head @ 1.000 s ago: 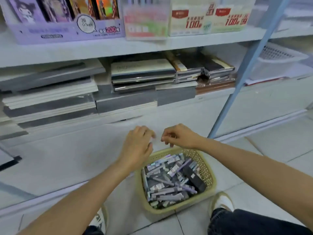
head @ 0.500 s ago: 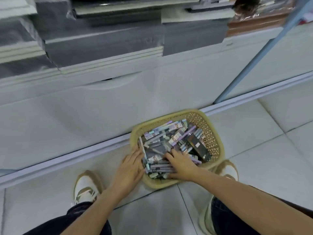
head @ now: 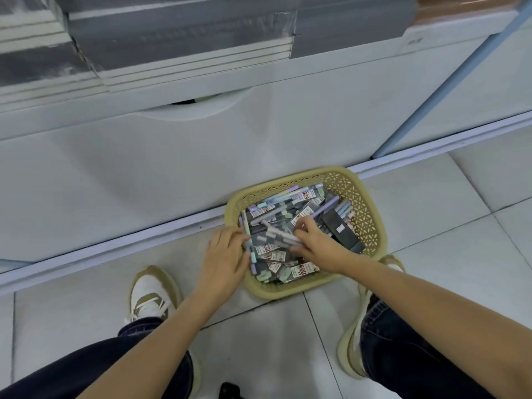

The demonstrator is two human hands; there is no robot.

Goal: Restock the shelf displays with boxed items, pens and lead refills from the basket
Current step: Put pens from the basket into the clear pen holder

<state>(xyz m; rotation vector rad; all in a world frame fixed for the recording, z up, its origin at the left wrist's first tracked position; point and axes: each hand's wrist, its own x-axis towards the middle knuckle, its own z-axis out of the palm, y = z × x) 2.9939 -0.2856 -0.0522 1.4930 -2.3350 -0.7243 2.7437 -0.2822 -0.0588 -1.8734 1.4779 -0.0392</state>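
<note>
1. Closest to me are dark jeans (head: 397, 349) and two white-and-tan shoes, the left shoe (head: 151, 295) and the right shoe (head: 352, 341), planted on pale floor tiles (head: 259, 341).
2. My left hand (head: 226, 260) lies at the basket's left edge. Its fingers are straight and relaxed, and the tips touch the packs there without gripping anything.
3. My right hand (head: 319, 246) is inside the basket. Its fingers are curled down over a pale slim pack (head: 280, 237) near the middle of the heap, pinching it.
4. The tan lattice basket (head: 371, 203) sits on the floor between my feet, close against the base rail of the shelf unit. It is heaped with packaged pens and lead refills (head: 288, 203), and a dark box (head: 339, 228) lies towards its right side.
5. Behind it I see a white drawer front (head: 172, 156) with a curved handle cut-out, and a light blue upright (head: 449, 82) to the right.
6. Farthest off, grey notebooks (head: 184, 36) are stacked on the shelf above.
</note>
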